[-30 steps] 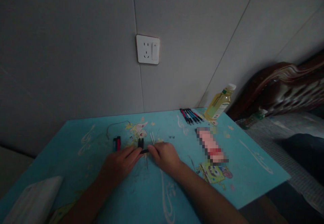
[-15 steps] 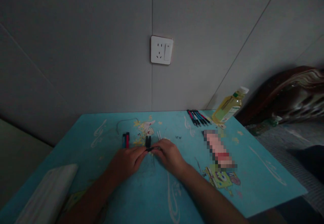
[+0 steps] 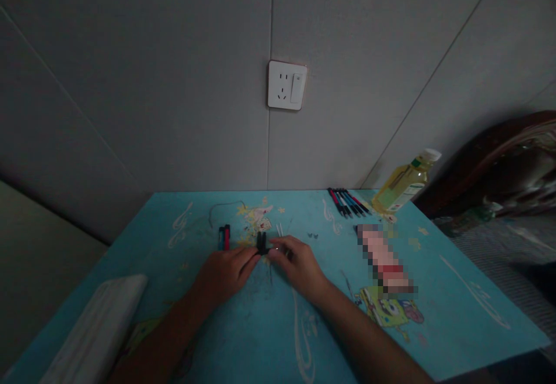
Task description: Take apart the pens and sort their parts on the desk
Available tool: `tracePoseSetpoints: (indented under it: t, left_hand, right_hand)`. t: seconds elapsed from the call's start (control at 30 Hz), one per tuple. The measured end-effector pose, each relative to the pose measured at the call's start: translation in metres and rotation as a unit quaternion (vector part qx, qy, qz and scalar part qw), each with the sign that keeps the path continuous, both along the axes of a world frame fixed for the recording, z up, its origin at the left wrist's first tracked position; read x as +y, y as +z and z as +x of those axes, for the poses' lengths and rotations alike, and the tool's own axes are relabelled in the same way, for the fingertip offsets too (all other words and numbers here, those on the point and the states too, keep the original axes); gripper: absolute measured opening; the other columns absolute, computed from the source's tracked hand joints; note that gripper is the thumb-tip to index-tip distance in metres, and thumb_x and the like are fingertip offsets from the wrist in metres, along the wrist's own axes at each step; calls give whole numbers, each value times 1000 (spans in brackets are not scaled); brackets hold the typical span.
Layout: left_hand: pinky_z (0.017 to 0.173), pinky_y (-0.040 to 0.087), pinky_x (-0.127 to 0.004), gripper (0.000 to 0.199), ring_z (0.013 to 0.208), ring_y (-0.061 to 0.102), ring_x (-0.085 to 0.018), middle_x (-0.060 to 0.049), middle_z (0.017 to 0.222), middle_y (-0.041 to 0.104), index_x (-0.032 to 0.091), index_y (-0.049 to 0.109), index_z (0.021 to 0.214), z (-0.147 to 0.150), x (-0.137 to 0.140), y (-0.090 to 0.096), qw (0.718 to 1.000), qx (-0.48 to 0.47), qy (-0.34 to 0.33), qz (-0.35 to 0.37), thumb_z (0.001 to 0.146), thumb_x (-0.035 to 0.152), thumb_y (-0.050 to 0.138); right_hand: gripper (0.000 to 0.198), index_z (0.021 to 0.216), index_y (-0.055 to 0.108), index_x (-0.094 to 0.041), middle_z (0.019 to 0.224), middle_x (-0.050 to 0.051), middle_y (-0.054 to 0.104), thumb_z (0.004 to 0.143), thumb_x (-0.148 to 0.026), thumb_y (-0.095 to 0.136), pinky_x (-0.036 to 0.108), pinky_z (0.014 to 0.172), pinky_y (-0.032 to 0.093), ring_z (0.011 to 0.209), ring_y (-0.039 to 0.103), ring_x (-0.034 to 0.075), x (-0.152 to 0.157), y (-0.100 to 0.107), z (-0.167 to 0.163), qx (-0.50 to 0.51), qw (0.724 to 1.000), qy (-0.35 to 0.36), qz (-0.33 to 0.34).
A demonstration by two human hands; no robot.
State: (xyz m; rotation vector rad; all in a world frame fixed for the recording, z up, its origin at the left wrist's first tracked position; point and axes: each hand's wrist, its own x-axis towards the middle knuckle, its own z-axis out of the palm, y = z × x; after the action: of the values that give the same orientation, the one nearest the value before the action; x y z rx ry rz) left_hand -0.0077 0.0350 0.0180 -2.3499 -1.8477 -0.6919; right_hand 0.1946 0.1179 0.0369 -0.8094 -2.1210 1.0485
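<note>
My left hand [image 3: 228, 271] is closed, its thumb and forefinger pinching a black pen part [image 3: 263, 251] low over the table. My right hand [image 3: 299, 263] meets it from the other side, thumb and bent fingers at the part's right end, where a small bright spot shows. Just behind the fingertips lie two short black pen barrels [image 3: 261, 238]. To the left, a blue barrel [image 3: 221, 238] and a red barrel [image 3: 227, 237] lie side by side. Thin whitish rods [image 3: 280, 230], looking like refills, lie behind my right fingers. Tiny dark pieces [image 3: 313, 236] sit further right.
Several assembled pens [image 3: 347, 203] lie in a row at the back, beside a bottle of yellow liquid [image 3: 402, 182]. A blurred-out pink packet [image 3: 384, 256] is on the right. A white padded item [image 3: 98, 326] lies front left on the blue patterned tablecloth [image 3: 243, 337].
The view has shifted slightly, so everything appears further right. My right fingers have loosened and lifted a little around the pen part; my left hand keeps its pinch.
</note>
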Motion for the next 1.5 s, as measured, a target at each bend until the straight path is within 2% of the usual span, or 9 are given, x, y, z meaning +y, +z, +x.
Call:
tracePoseSetpoints:
  t: [0.13, 0.37, 0.53, 0.63, 0.77, 0.93, 1.1, 1.37, 1.5]
  left_hand:
    - [64, 52, -26, 28, 72, 70, -17, -6, 88, 74, 20, 67, 108, 2, 0, -1, 1000, 12, -5, -8, 98, 31, 44]
    - [71, 51, -27, 28, 80, 71, -18, -6, 100, 74, 20, 65, 113, 2, 0, 2, 998, -60, -1, -31, 98, 30, 44]
    - [59, 44, -24, 30, 63, 65, -14, -1, 72, 69, 19, 65, 89, 3, -2, 9, 993, -103, 3, -61, 99, 31, 40]
    - [58, 41, -24, 31, 60, 63, -13, -1, 69, 67, 19, 64, 85, 3, -1, 7, 995, -82, 14, -45, 99, 32, 39]
    - [58, 41, -25, 29, 60, 63, -15, -2, 71, 68, 19, 65, 89, 4, 0, 3, 999, -48, 17, -15, 99, 32, 41]
    - [59, 42, -26, 27, 64, 64, -15, -3, 77, 70, 20, 65, 91, 6, -1, 5, 999, -34, 17, -5, 98, 31, 42]
    - [57, 42, -26, 27, 63, 64, -15, -2, 78, 70, 19, 65, 91, 8, -2, 7, 999, -30, 16, -7, 98, 31, 42]
    - [60, 43, -26, 29, 67, 65, -16, -3, 78, 69, 19, 64, 89, 8, -1, 3, 999, -22, 15, -20, 99, 33, 41]
    - [63, 46, -27, 28, 71, 65, -16, -5, 83, 69, 19, 65, 93, 7, 0, 1, 999, -25, 6, -21, 99, 33, 42]
  right_hand:
    - [28, 90, 72, -19, 78, 1, 69, 98, -30, 48, 25, 70, 47, 72, 63, 14, 0, 0, 0, -20, 1000, 11, -12]
    - [18, 105, 71, -24, 96, 4, 71, 95, -23, 55, 30, 84, 49, 91, 65, 17, 0, 3, 2, 16, 997, 23, 74]
    - [21, 110, 68, -23, 101, 6, 71, 96, -23, 52, 34, 88, 50, 95, 64, 19, 6, 15, 10, 16, 983, 34, 179]
    - [20, 107, 68, -21, 101, 8, 71, 96, -26, 51, 34, 88, 50, 94, 64, 20, 25, 21, 27, -3, 979, -26, 202]
    - [26, 105, 69, -18, 101, 11, 70, 95, -28, 48, 34, 86, 48, 93, 66, 22, 57, 15, 66, -141, 960, -165, 179]
    - [24, 103, 72, -16, 97, 12, 73, 90, -26, 54, 30, 77, 47, 86, 68, 22, 75, 0, 98, -329, 916, -194, 121]
    - [22, 98, 74, -16, 92, 10, 73, 87, -25, 56, 26, 76, 46, 84, 68, 20, 76, -2, 94, -324, 927, -161, 100]
    - [29, 111, 71, -17, 102, 11, 72, 86, -24, 57, 28, 82, 46, 89, 67, 21, 75, -6, 89, -299, 937, -141, 113]
    - [38, 122, 65, -16, 100, 11, 72, 85, -25, 59, 30, 77, 48, 83, 67, 21, 74, -5, 93, -293, 936, -162, 104]
